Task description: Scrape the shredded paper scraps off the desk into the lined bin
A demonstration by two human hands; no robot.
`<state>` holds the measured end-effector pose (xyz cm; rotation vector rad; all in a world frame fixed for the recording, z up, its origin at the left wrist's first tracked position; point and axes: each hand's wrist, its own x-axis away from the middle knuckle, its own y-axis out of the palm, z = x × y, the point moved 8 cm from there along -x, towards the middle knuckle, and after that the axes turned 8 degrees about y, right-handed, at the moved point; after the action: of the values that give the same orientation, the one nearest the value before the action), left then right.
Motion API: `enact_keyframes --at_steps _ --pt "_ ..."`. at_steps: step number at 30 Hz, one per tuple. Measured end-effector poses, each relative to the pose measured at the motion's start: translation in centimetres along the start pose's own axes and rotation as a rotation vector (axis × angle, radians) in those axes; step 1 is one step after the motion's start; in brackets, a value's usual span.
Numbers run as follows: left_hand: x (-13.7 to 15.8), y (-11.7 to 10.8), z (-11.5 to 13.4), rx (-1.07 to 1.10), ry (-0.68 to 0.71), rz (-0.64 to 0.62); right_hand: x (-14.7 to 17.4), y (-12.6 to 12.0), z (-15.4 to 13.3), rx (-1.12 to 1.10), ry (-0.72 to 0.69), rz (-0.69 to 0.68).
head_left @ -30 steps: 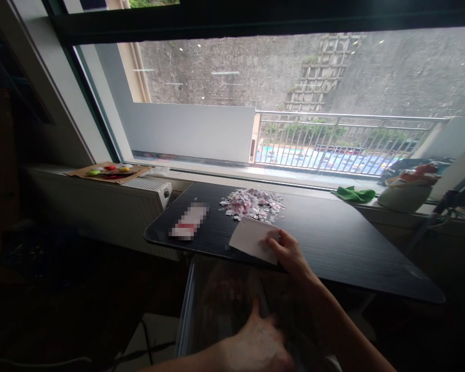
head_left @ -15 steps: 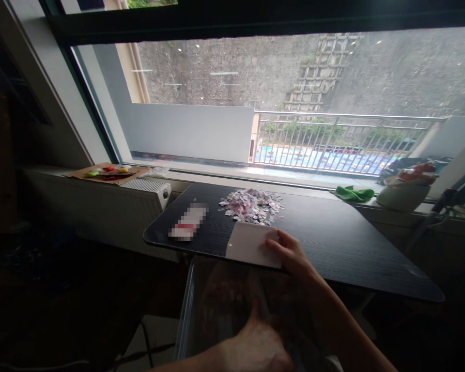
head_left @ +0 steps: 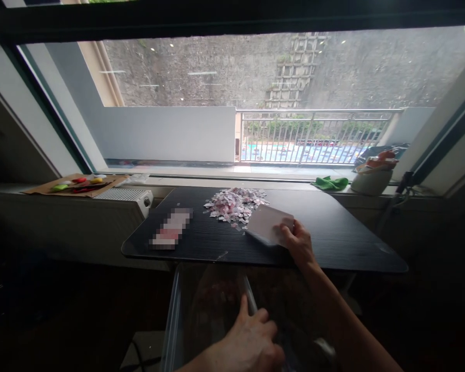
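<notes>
In my right hand [head_left: 300,240] is a thin white rectangular card [head_left: 269,223], pinched at its right side. It is tilted and lifted a little off the dark tabletop [head_left: 333,232], at the near right of a heap of small pale paper scraps [head_left: 232,204]. My left hand [head_left: 251,338] is lower down, below the table's front edge and over a clear plastic bin [head_left: 171,315]. Its fingers are curled round a clear plastic edge [head_left: 250,294], with the index finger lying along it. What this edge belongs to is too dark to tell.
A blurred-out pink and white item [head_left: 172,227] lies at the table's left. On the sill stand a green cloth [head_left: 329,183] and a pale pot [head_left: 372,178]. Cardboard with colourful pieces [head_left: 77,185] lies near a radiator [head_left: 124,199]. A large window is behind.
My right hand has raised and tilted the card, moving it from the table's front edge toward the heap. My left hand's fingers now show more clearly. The view has shifted right.
</notes>
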<state>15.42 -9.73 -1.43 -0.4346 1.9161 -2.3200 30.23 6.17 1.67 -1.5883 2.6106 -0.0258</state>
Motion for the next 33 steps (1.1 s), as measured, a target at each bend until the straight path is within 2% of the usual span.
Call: enact_keyframes --at_steps 8,14,20,26,30,33 --pt "0.3 -0.1 0.0 0.021 0.003 -0.017 0.0 0.0 0.1 0.007 -0.010 -0.009" --pt "0.3 -0.4 0.1 0.041 -0.009 -0.053 0.3 0.4 -0.9 0.054 -0.018 -0.019" --pt "0.4 -0.8 0.2 0.035 -0.014 -0.053 0.6 -1.4 -1.2 0.158 -0.050 0.172" --pt "0.4 -0.5 -0.1 0.028 -0.012 -0.020 0.8 -1.4 -0.8 0.136 -0.050 0.138" --pt "0.3 -0.1 -0.1 0.029 -0.010 -0.034 0.3 -3.4 -0.5 0.205 0.016 0.162" --pt "0.4 -0.3 0.0 0.041 -0.013 -0.038 -0.2 -5.2 0.1 0.091 0.054 0.200"
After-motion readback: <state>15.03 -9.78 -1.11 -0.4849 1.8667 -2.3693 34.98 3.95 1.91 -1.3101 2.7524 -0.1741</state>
